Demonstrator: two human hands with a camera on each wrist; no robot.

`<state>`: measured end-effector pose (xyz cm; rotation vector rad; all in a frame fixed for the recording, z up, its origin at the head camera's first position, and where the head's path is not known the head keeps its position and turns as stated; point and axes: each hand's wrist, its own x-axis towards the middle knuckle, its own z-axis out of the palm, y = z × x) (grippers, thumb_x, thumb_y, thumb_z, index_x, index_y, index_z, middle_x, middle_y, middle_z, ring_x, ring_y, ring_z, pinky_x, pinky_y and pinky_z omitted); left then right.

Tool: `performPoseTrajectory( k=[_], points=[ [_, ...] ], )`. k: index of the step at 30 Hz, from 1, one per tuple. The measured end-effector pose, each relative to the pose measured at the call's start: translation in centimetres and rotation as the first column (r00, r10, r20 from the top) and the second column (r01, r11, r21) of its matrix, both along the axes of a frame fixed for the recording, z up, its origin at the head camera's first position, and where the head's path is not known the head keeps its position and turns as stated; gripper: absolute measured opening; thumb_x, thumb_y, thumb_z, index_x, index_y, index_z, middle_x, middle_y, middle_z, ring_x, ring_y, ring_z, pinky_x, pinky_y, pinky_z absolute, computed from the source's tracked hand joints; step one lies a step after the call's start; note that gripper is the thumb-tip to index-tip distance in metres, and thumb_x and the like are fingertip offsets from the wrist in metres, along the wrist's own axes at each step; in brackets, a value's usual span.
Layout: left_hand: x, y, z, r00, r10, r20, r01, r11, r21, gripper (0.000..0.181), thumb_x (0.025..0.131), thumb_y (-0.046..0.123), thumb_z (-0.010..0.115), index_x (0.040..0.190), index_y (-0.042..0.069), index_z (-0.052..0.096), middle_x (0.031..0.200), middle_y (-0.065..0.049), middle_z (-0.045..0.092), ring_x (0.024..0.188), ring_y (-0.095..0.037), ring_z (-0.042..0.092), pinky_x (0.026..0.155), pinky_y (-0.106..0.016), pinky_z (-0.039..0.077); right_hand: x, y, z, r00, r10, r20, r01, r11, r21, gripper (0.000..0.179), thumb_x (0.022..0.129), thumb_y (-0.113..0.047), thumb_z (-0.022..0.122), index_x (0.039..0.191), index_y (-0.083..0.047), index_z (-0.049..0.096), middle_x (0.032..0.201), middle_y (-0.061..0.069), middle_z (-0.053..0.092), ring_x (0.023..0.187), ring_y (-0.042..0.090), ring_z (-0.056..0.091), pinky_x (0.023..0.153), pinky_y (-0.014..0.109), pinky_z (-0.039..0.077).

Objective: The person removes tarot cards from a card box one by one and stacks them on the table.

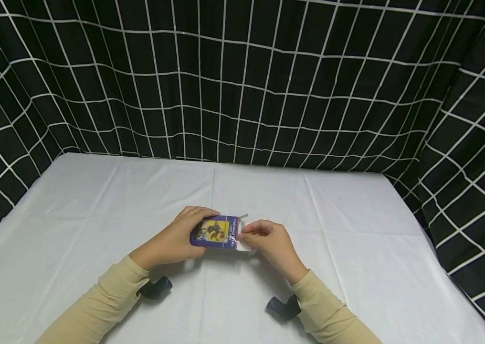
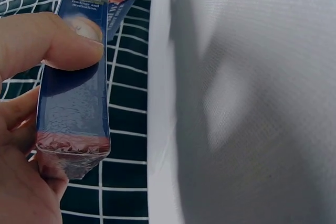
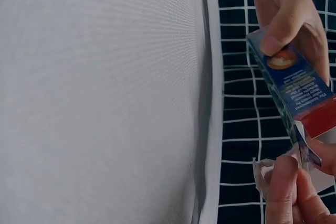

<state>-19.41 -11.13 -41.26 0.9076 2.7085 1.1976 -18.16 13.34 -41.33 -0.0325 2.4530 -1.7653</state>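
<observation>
My left hand (image 1: 178, 239) grips a blue tarot card box (image 1: 214, 232) with a yellow picture on its front. The thumb presses on the box's narrow printed side in the left wrist view, and clear wrap crinkles at its bottom end. The box is held above the white tablecloth, its flapped end turned toward my right hand (image 1: 270, 241). There, white-lined flaps (image 1: 244, 243) stand out from the box. In the right wrist view, the right thumb and fingers (image 3: 283, 187) pinch a pale flap beside the box's red end. The inside of the box is hidden.
A white cloth with creases covers the table (image 1: 96, 205). Black curtains with a white grid (image 1: 234, 81) hang behind it and along both sides. Dark wrist-worn devices (image 1: 155, 289) sit under both sleeved forearms, close above the cloth.
</observation>
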Motion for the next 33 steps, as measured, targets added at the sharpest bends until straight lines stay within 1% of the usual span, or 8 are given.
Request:
performPoseTrajectory(
  k=[4, 8, 12, 18, 25, 29, 33],
  points=[
    [0.05, 0.09, -0.01, 1.0, -0.007, -0.009, 0.007, 1.0, 0.005, 0.076, 0.07, 0.003, 0.074, 0.141, 0.015, 0.05, 0.144, -0.005, 0.053, 0.13, -0.023, 0.043, 0.106, -0.046, 0.039, -0.02, -0.04, 0.04, 1.0, 0.0, 0.024, 0.001, 1.0, -0.005, 0.022, 0.08, -0.012, 0.079, 0.096, 0.001, 0.072, 0.077, -0.001, 0.07, 0.07, 0.008, 0.061, 0.067, 0.024, 0.052],
    [0.15, 0.15, 0.02, 0.999, -0.012, -0.03, 0.013, 1.0, 0.011, 0.076, 0.069, 0.002, 0.074, 0.141, 0.015, 0.051, 0.142, -0.005, 0.054, 0.128, -0.023, 0.044, 0.104, -0.046, 0.04, 0.02, -0.13, 0.09, 0.999, -0.003, 0.044, 0.003, 1.0, -0.009, 0.021, 0.081, -0.012, 0.076, 0.096, 0.001, 0.072, 0.078, -0.001, 0.07, 0.071, 0.008, 0.061, 0.067, 0.023, 0.052],
    [0.11, 0.15, -0.15, 0.999, -0.011, -0.034, 0.011, 1.0, 0.014, 0.076, 0.069, 0.003, 0.074, 0.14, 0.015, 0.051, 0.142, -0.003, 0.054, 0.129, -0.023, 0.043, 0.104, -0.045, 0.04, 0.07, -0.26, 0.08, 0.998, -0.012, 0.06, 0.012, 1.0, -0.011, 0.02, 0.08, -0.013, 0.075, 0.095, 0.001, 0.072, 0.077, -0.002, 0.069, 0.07, 0.007, 0.06, 0.067, 0.023, 0.052],
    [0.01, 0.11, -0.31, 1.0, -0.013, -0.029, 0.013, 1.0, 0.02, 0.076, 0.068, 0.003, 0.074, 0.14, 0.014, 0.051, 0.143, -0.004, 0.054, 0.13, -0.023, 0.042, 0.104, -0.045, 0.04, 0.17, -0.27, 0.19, 0.998, -0.007, 0.063, 0.008, 1.0, -0.011, 0.02, 0.081, -0.014, 0.075, 0.094, 0.0, 0.072, 0.076, -0.004, 0.068, 0.069, 0.008, 0.059, 0.067, 0.024, 0.051],
    [0.1, 0.1, -0.22, 0.999, -0.022, -0.047, 0.023, 0.999, 0.027, 0.077, 0.069, 0.002, 0.073, 0.141, 0.015, 0.05, 0.143, -0.005, 0.053, 0.129, -0.024, 0.043, 0.104, -0.046, 0.041, 0.25, -0.25, 0.37, 0.998, -0.005, 0.066, 0.007, 1.0, -0.018, 0.02, 0.081, -0.016, 0.076, 0.094, -0.001, 0.071, 0.075, -0.005, 0.067, 0.068, 0.008, 0.057, 0.066, 0.024, 0.049],
    [0.07, 0.12, -0.37, 0.998, -0.028, -0.054, 0.03, 0.999, 0.039, 0.076, 0.069, 0.001, 0.073, 0.14, 0.014, 0.051, 0.142, -0.005, 0.054, 0.129, -0.025, 0.043, 0.103, -0.046, 0.041, 0.27, -0.27, 0.32, 0.998, -0.004, 0.062, 0.004, 1.0, -0.013, 0.022, 0.08, -0.017, 0.079, 0.092, -0.001, 0.07, 0.074, -0.005, 0.067, 0.067, 0.008, 0.056, 0.063, 0.024, 0.047],
    [0.09, 0.15, -0.42, 0.998, -0.03, -0.06, 0.032, 0.998, 0.044, 0.076, 0.068, 0.001, 0.073, 0.14, 0.014, 0.051, 0.141, -0.006, 0.055, 0.128, -0.025, 0.043, 0.102, -0.045, 0.041, 0.23, -0.29, 0.19, 0.998, 0.002, 0.058, -0.002, 1.0, -0.005, 0.021, 0.08, -0.016, 0.079, 0.091, -0.001, 0.069, 0.073, -0.005, 0.066, 0.066, 0.008, 0.055, 0.061, 0.024, 0.046]
  ],
)
